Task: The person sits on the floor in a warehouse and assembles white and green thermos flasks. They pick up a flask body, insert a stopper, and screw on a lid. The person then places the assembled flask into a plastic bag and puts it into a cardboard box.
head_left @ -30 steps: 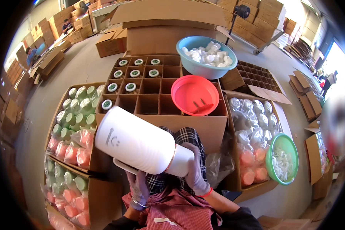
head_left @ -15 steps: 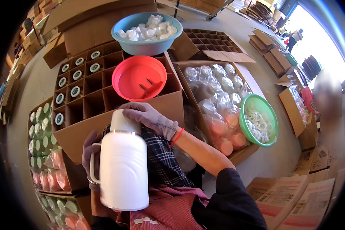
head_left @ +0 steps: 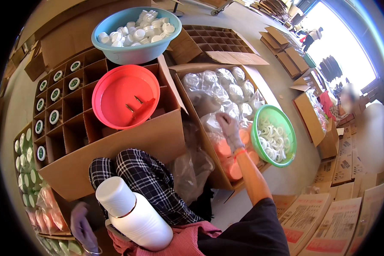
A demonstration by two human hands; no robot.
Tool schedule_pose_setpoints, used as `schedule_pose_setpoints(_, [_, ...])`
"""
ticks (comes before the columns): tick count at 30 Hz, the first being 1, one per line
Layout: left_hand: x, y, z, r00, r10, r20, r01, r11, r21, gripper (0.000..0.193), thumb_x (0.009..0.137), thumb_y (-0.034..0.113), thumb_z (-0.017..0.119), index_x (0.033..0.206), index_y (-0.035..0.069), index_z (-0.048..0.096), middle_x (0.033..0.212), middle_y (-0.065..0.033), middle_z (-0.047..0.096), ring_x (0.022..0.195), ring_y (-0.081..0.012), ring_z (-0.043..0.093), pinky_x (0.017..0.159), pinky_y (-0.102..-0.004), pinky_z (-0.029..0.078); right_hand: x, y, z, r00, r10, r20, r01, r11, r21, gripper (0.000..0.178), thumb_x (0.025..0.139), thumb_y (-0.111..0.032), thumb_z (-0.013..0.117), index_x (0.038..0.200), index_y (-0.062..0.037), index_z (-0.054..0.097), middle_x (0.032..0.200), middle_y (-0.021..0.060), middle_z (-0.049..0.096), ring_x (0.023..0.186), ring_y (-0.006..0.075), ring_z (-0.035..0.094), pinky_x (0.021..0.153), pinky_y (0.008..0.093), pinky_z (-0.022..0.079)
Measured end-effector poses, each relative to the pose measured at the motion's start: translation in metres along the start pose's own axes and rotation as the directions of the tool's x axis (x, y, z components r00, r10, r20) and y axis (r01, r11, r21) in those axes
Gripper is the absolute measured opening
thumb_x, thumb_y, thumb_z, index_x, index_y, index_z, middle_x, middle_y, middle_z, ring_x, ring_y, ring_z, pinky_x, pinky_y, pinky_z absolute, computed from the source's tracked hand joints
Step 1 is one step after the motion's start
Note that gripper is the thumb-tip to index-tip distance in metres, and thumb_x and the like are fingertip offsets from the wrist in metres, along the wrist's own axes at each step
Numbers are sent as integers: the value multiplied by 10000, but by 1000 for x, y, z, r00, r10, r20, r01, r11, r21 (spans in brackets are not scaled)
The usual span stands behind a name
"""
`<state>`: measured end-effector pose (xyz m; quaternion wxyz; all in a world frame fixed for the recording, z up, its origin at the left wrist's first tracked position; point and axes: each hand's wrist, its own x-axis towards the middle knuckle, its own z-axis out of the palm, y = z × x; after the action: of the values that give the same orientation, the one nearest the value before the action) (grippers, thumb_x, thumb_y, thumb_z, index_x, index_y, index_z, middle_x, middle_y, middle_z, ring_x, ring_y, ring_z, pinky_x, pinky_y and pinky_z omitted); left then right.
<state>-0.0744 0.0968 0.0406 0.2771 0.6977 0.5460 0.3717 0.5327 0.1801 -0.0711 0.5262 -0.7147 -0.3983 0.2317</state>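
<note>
left hand [head_left: 83, 227] beside the flask [head_left: 143, 226], right hand [head_left: 230, 130] at the bags [head_left: 234, 94]; whether either grips anything, i can't tell. the one flask tilts on the lap [head_left: 151, 187], cup [head_left: 114, 197] already on, unbagged and outside the box [head_left: 162, 133]. nine round tops [head_left: 54, 117] show in the box; three basins [head_left: 126, 96]: red, blue, green.
</note>
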Motion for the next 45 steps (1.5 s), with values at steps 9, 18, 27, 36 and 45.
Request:
schedule_pose_setpoints(9, [70, 35, 70, 985, 90, 144, -43, 953, -300, 486, 1004, 328, 435, 1261, -60, 578, 1219, -224, 639, 1153, -348, 610, 1039, -427, 458, 165, 93, 20, 966, 256, -37, -109, 270, -957, 521, 887, -487, 572, 1369, -291, 600, 1590, 130, 321, 1451, 468, 237, 1125, 710, 198])
schedule_pose_setpoints(18, [102, 51, 66, 951, -53, 306, 90, 990, -107, 333, 936, 248, 611, 1099, -39, 654, 1060, -161, 704, 958, -277, 683, 878, -389, 545, 179, 47, -40, 967, -178, 185, 256, 670, -697, 327, 951, -205, 542, 1191, -40, 691, 1223, 96, 654, 1148, 268, 612, 1047, 459, 430])
schedule_pose_setpoints(27, [189, 79, 91, 910, 373, 183, -292, 887, -357, 516, 877, 191, 680, 1343, 5, 560, 1401, -189, 535, 1261, -293, 550, 1048, -393, 447, 79, -287, 39, 657, -500, 565, -95, 688, 720, 466, 1020, -308, 537, 1337, 32, 554, 1288, 97, 610, 1207, 212, 572, 1062, 419, 446])
schedule_pose_setpoints(36, [238, 99, 104, 594, 783, -185, -739, 622, 260, 430, 821, 126, 728, 1235, 55, 631, 1283, -164, 588, 1217, -384, 536, 1041, -485, 434, 59, -390, 168, 523, -747, 410, 461, 653, 602, 443, 966, -282, 637, 1328, -47, 542, 1315, 151, 575, 1209, 334, 552, 1046, 485, 440])
schedule_pose_setpoints(45, [189, 52, 66, 980, -197, 17, 95, 391, -915, 261, 944, 102, 598, 1159, -27, 669, 1029, -83, 711, 910, -137, 665, 839, -285, 554, -103, -226, 210, 722, -669, 174, 651, 574, -497, 628, 773, -184, 657, 1376, -78, 518, 1356, 183, 522, 1280, 341, 460, 1085, 600, 265])
